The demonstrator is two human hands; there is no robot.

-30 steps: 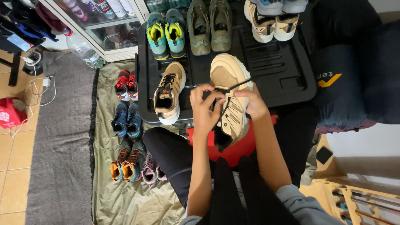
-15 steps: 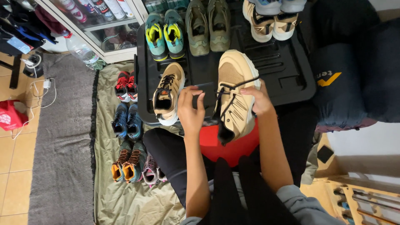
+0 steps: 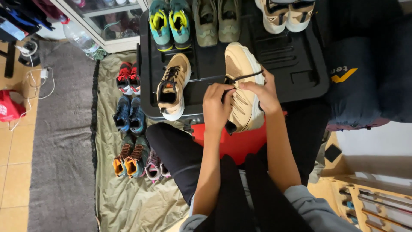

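I hold a tan sneaker (image 3: pixel 241 64) over the front edge of a black tray (image 3: pixel 292 64). My left hand (image 3: pixel 216 103) pinches its black lace (image 3: pixel 244 77) near the tongue. My right hand (image 3: pixel 262 92) grips the other end of the lace on the shoe's right side, pulling it taut across the top. The matching tan sneaker (image 3: pixel 174 86) lies on the tray to the left, untouched.
More pairs stand at the tray's back: teal-and-yellow (image 3: pixel 170 21), olive (image 3: pixel 216 19), cream (image 3: pixel 285 15). Small shoes line a green cloth (image 3: pixel 128 193) on the left, beside a grey rug (image 3: pixel 64 150). A red stool (image 3: pixel 234 141) sits under my arms, a dark blue bag (image 3: pixel 365 81) to the right.
The sneaker has shifted slightly and both hands have come together on the lace; the left hand, which was off to the side, now pinches the lace.
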